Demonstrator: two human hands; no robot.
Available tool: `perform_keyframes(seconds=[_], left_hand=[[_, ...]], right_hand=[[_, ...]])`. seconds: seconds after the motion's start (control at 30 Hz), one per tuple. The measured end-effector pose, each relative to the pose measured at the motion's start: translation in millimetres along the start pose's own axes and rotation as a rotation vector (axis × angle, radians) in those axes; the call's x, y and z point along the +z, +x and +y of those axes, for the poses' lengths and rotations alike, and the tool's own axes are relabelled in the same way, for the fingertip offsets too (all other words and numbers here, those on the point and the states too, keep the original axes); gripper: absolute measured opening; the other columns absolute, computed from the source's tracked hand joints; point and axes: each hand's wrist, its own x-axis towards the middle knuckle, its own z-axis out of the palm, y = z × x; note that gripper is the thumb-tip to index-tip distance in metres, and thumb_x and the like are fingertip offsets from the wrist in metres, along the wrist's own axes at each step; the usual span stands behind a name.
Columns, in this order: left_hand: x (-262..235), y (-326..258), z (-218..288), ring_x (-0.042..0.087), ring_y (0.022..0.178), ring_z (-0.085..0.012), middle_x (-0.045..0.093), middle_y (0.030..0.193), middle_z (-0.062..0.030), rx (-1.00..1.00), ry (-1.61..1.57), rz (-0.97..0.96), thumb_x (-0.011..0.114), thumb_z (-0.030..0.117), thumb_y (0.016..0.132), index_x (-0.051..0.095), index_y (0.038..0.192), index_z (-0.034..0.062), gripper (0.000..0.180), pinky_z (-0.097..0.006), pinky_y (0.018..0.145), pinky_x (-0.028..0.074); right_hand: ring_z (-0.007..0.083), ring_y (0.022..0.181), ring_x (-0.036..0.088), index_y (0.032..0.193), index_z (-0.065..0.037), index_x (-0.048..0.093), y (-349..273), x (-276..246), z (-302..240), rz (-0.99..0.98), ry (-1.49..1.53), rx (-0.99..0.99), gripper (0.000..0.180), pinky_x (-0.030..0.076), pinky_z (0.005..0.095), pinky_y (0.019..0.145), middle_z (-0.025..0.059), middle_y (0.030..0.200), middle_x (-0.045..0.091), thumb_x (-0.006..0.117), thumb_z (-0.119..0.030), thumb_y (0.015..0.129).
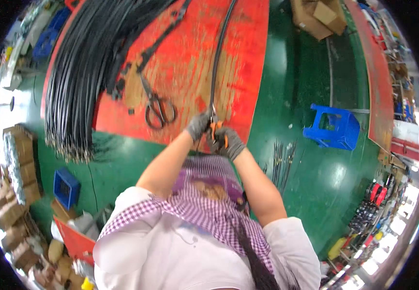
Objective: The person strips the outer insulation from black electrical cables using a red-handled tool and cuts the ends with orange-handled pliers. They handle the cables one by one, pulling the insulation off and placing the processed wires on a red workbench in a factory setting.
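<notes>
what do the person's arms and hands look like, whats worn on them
The left hand and right hand wear grey gloves, apparently darker toward the fingers. The forearms are bare, below short, loose white sleeves.

Under and beyond the fingers (214,143), a worn red tabletop (185,67) shows brown through scuffed paint. Around it spreads a glossy green floor (311,188), with pale glare on both sides of the fingers. Right of the fingers stands a blue plastic stool (340,129); farther right, a long red surface (380,104). Cardboard boxes (316,21) sit beyond the fingers to the right. Left of the fingers, nearer the body, are a blue crate (66,189) and piled cartons (23,162). Bright white patches (388,241) line the far lower right.
</notes>
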Motion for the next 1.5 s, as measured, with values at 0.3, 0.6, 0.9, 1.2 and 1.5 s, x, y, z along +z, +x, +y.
perform_keyframes(seconds=[0.3,0.6,0.9,1.2,1.5], left_hand=[[-5,-34,22,0.039,0.050,-0.0070,0.050,0.065,0.0020,-0.028,-0.484,-0.116,0.053,0.034,0.080,0.056,0.089,0.0100,0.026,-0.022,0.046,0.033],[-14,-37,31,0.035,0.047,-0.0049,0.044,0.059,0.0044,0.051,-0.447,-0.271,0.058,0.025,0.077,0.058,0.096,0.0113,0.024,-0.019,0.043,0.028],[-12,-39,40,0.041,0.050,-0.0055,0.053,0.066,0.0007,0.029,-0.263,-0.176,0.064,0.020,0.072,0.060,0.088,0.0063,0.022,-0.020,0.046,0.035],[-15,-47,58,0.047,0.061,-0.0065,0.054,0.073,-0.0001,0.160,-0.047,-0.247,0.059,0.025,0.075,0.057,0.095,0.0041,0.029,-0.021,0.054,0.041],[-22,-40,57,0.049,0.064,-0.0097,0.054,0.073,-0.0008,0.144,-0.179,-0.308,0.057,0.011,0.072,0.057,0.093,0.0059,0.022,-0.022,0.055,0.041]], right_hand=[[0.0222,0.054,0.051,0.085,-0.003,0.051,-21,12,-24,-0.107,-0.082,0.223,0.025,0.043,0.0305,0.047,0.0117,0.073,0.055,0.052,-0.013,0.062],[0.0223,0.059,0.051,0.090,-0.001,0.050,-36,13,-31,-0.162,-0.058,0.270,0.029,0.044,0.0289,0.050,0.0120,0.075,0.054,0.050,-0.011,0.062],[0.0259,0.059,0.053,0.088,-0.001,0.050,-24,6,-7,-0.063,-0.201,0.039,0.025,0.046,0.0356,0.053,0.0130,0.074,0.054,0.046,-0.010,0.066],[0.0217,0.062,0.051,0.094,-0.002,0.048,-34,12,-5,-0.269,0.048,0.036,0.032,0.043,0.0294,0.050,0.0118,0.077,0.052,0.050,-0.013,0.064],[0.0262,0.082,0.053,0.105,-0.001,0.045,-28,5,-14,-0.266,-0.178,0.029,0.044,0.046,0.0380,0.069,0.0140,0.094,0.053,0.053,-0.015,0.064]])
